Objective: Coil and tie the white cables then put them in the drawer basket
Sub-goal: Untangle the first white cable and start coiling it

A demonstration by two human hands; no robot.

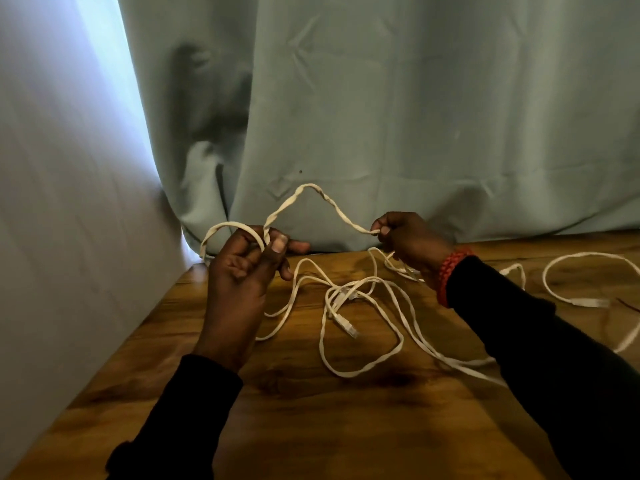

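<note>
A flat white cable (313, 194) arches twisted between my two hands above the wooden table (311, 427). My left hand (247, 265) grips a small loop of it, thumb pressed on the crossing. My right hand (403, 237) pinches the cable's other side between thumb and fingers. The rest of the cable lies in loose tangled loops (363, 323) on the table, with a clear plug (348, 327) in the middle. A second white cable (568, 271) curves at the right, its plug (588, 302) beside my right sleeve. No drawer basket is in view.
A pale green curtain (415, 116) hangs right behind the table's far edge. A white wall (62, 202) runs along the table's left side. A red beaded bracelet (450, 271) sits on my right wrist.
</note>
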